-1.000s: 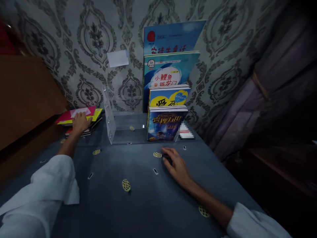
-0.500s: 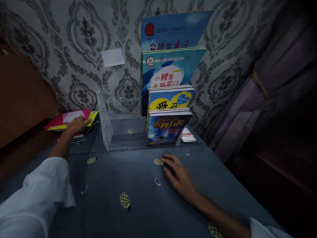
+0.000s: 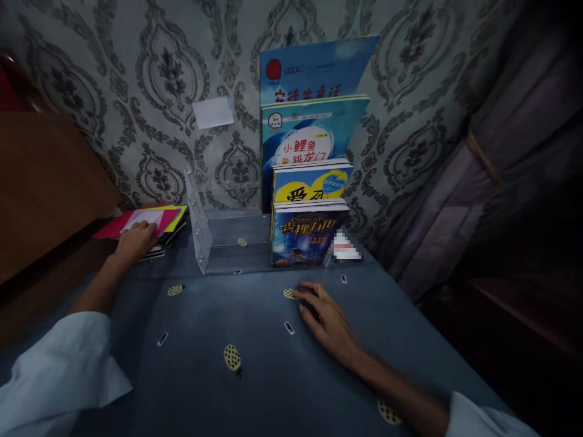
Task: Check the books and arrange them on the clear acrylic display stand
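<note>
At the left, my left hand (image 3: 135,241) lies on a pile of books and papers, over a pink sheet (image 3: 112,226) with yellow (image 3: 178,217) showing beside it. Its fingers are bent at the pile's top; whether they grip anything is hidden. My right hand (image 3: 321,315) rests on the blue-grey tabletop (image 3: 200,328), fingers apart and nothing in it. Just beyond it, a clear stepped rack (image 3: 197,221) carries upright books on its right side: a dark blue one (image 3: 303,237) in front, then a yellow-and-blue one (image 3: 282,188), a teal one (image 3: 359,115) and a tall blue one (image 3: 337,54).
Behind the table is patterned wallpaper (image 3: 173,67) with a white card (image 3: 213,113) on it. A brown wooden panel (image 3: 50,188) stands at the left. A tied curtain (image 3: 449,200) hangs at the right, past a blurred white object (image 3: 346,247).
My left hand has drawn its fingers in, and the pink sheet now covers more of the yellow one. My right hand has stayed in place. The view has shifted slightly.
</note>
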A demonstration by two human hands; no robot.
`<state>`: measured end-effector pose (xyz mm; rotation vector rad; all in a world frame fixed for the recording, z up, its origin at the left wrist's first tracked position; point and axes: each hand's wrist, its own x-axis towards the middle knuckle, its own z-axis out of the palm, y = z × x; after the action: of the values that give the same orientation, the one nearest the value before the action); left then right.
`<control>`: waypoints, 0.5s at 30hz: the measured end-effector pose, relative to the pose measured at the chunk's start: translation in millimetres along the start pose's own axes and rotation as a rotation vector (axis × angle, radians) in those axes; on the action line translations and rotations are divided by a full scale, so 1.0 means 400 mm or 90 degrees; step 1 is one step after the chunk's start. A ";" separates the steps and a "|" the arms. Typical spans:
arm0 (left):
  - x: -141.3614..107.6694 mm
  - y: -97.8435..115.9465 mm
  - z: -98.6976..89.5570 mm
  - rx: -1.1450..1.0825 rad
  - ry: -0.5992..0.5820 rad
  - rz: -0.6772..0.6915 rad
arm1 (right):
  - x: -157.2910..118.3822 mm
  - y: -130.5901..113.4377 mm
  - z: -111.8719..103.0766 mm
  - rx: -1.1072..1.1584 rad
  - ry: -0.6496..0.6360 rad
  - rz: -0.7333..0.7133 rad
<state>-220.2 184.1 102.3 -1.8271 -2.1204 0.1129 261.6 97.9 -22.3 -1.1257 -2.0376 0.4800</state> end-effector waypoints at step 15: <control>-0.121 0.008 0.023 0.001 -0.018 0.011 | 0.006 -0.015 -0.006 -0.015 -0.014 -0.016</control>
<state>-214.4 139.2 82.9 -1.8543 -2.1231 0.1442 259.4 96.6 -16.1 -1.1129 -2.0782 0.4582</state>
